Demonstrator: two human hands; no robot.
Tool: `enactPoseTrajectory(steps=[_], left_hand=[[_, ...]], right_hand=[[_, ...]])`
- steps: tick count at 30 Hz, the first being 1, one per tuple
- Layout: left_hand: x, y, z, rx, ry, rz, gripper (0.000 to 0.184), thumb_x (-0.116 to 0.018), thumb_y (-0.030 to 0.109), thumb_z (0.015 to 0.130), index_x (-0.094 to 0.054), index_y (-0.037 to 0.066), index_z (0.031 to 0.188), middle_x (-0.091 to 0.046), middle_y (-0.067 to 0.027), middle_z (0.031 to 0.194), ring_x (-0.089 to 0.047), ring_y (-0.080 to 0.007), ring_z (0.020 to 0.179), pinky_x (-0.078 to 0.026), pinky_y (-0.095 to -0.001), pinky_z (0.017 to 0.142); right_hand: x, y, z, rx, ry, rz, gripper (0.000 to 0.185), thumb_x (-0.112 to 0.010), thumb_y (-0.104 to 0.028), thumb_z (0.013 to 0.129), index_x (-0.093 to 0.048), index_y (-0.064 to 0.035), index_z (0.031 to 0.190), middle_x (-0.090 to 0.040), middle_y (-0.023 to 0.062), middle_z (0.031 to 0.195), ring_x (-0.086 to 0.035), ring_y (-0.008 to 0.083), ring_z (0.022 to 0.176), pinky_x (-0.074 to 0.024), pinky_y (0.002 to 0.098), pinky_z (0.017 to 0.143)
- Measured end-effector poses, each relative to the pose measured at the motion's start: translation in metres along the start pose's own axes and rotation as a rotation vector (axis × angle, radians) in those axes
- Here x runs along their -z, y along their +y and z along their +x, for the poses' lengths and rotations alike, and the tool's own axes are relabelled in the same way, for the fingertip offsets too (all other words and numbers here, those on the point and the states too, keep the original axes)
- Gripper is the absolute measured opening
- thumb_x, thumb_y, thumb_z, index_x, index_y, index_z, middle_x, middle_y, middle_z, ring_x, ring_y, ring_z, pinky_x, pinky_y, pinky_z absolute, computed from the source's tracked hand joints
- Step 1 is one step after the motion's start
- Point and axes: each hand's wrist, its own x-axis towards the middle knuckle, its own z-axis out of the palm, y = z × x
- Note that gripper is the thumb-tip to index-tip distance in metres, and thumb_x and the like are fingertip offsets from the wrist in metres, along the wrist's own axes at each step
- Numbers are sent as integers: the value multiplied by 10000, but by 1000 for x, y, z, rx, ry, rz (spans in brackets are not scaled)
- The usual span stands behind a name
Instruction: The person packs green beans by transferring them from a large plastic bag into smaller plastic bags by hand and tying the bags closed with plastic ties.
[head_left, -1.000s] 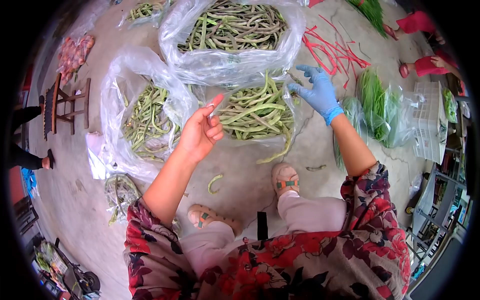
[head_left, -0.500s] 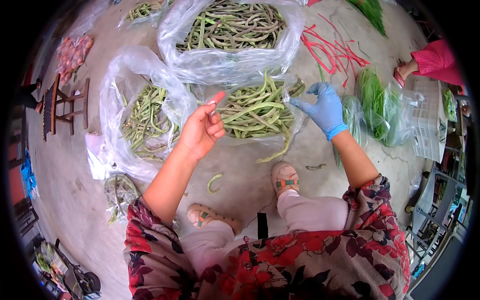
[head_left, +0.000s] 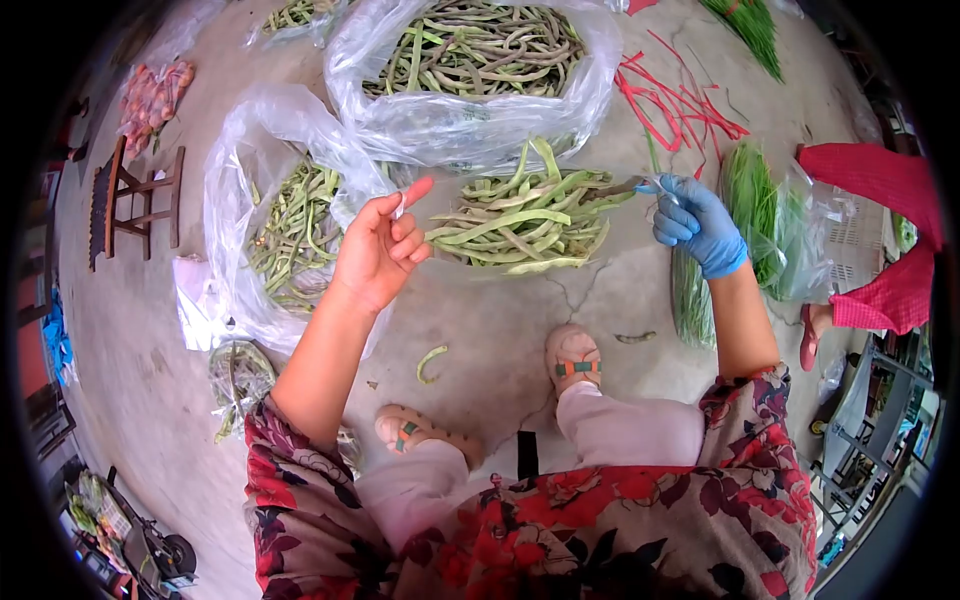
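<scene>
A clear plastic bag (head_left: 455, 185) of flat green beans (head_left: 520, 222) hangs stretched between my hands, its film partly hard to see. My bare left hand (head_left: 382, 245) pinches the left edge of the bag between thumb and index finger; the other fingers are curled. On the right, my right hand (head_left: 697, 222), in a blue glove, has its fingers closed on the gathered right edge. Some bean tips stick up at the far side, and one bean points toward the glove.
Large open bags of beans stand beyond (head_left: 475, 108) and at left (head_left: 300, 235). Red straps (head_left: 675, 105) and bagged green stalks (head_left: 750, 200) lie right. A wooden stool (head_left: 135, 205) stands far left. A person in red trousers (head_left: 885, 290) is at right. Loose beans (head_left: 430, 364) lie near my feet.
My right hand has moved right and its fingers have closed, pulling the bag wider. The long bean that drooped from the bag's near right no longer hangs there. The person in red has stepped nearer.
</scene>
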Motion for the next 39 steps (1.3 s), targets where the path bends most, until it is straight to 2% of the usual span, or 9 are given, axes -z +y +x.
enactPoseTrajectory(steps=[6,10,15,18,21,23,26,29,39], left_hand=[[-4,10,-14,-113,107,81,226,-462,228,861,-508,26,952,-374,26,571,-359,-103,520,-347,-281,590],[13,-11,11,6,245,14,166,-501,193,842,-505,45,917,-455,7,634,-373,-99,513,-339,-266,559],[17,-18,17,145,118,48,179,-502,152,845,-506,26,971,-400,43,602,-302,-64,468,-282,-229,502],[10,-14,16,137,103,78,205,-501,146,845,-507,13,1001,-348,51,578,-292,-55,467,-276,-229,502],[9,-14,18,122,98,76,199,-503,139,844,-520,7,991,-348,52,573,-293,-57,466,-278,-231,505],[8,-13,19,121,91,69,197,-500,137,845,-522,5,990,-349,52,574,-293,-57,467,-280,-232,505],[8,-13,19,119,86,75,201,-498,140,844,-523,2,988,-349,53,574,-293,-58,468,-285,-232,509],[12,-13,16,128,87,88,208,-492,144,843,-502,17,1008,-347,50,584,-290,-62,475,-283,-236,513],[11,-12,15,114,117,95,220,-484,143,847,-497,9,1021,-339,54,585,-291,-62,474,-287,-237,517]], right_hand=[[-12,-3,-24,254,-97,-127,273,-443,-251,892,-438,-95,669,-317,-19,419,-296,97,358,-272,267,406],[-10,14,1,7,533,-411,281,-514,-283,876,-541,-72,692,-448,20,493,-457,121,431,-372,260,453],[15,12,2,-73,504,-823,301,-575,-318,842,-598,-19,844,-554,77,614,-534,169,514,-442,289,521],[-10,24,2,484,734,-1802,324,-614,-312,794,-595,-24,942,-595,123,805,-570,242,682,-460,344,640],[-69,10,-7,619,280,-1926,393,-669,-292,711,-592,-57,1016,-565,140,1041,-541,287,922,-432,377,786],[-82,19,-6,189,-159,-1861,531,-737,-255,612,-587,-132,1106,-495,116,1203,-442,282,1133,-351,391,937],[-52,64,1,71,-356,-2280,616,-752,-259,585,-556,-198,1166,-449,97,1274,-365,318,1212,-294,438,994],[-32,84,8,27,-470,-2282,614,-760,-263,571,-568,-223,1153,-425,97,1293,-343,336,1223,-276,466,1006],[-6,119,17,488,-423,-2186,373,-690,-188,612,-622,-169,979,-512,67,1128,-460,262,1059,-324,431,980]])
